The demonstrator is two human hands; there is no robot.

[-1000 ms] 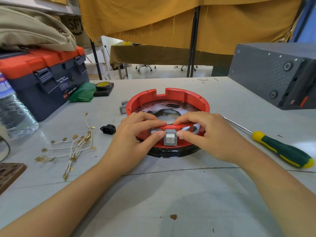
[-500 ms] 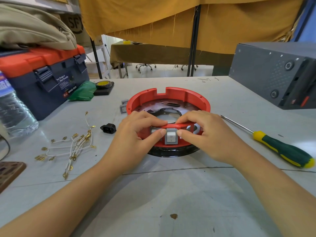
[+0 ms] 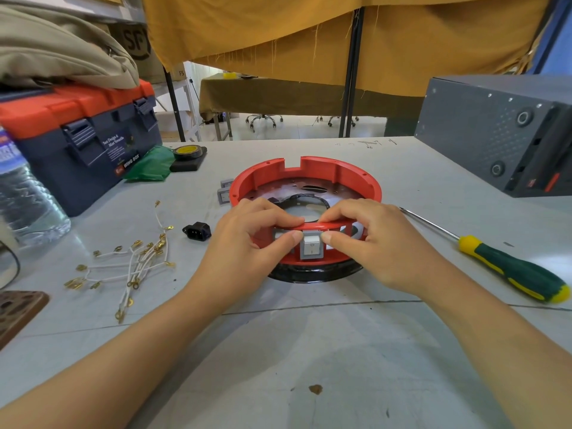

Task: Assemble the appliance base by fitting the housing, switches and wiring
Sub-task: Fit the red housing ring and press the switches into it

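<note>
Red housing (image 3: 306,171) on table; hands pinch grey switch (image 3: 311,248) between thumbs at near wall.

**Around the grey worktable**

A navy plastic toolbox with an orange lid (image 3: 77,131) stands far left, a beige fabric bag (image 3: 58,54) on top. A clear plastic water bottle (image 3: 24,196) stands nearer. A green-and-yellow-handled screwdriver (image 3: 507,267) lies right, below a dark grey metal box (image 3: 495,131). A mustard cloth curtain (image 3: 309,32) hangs behind.
</note>
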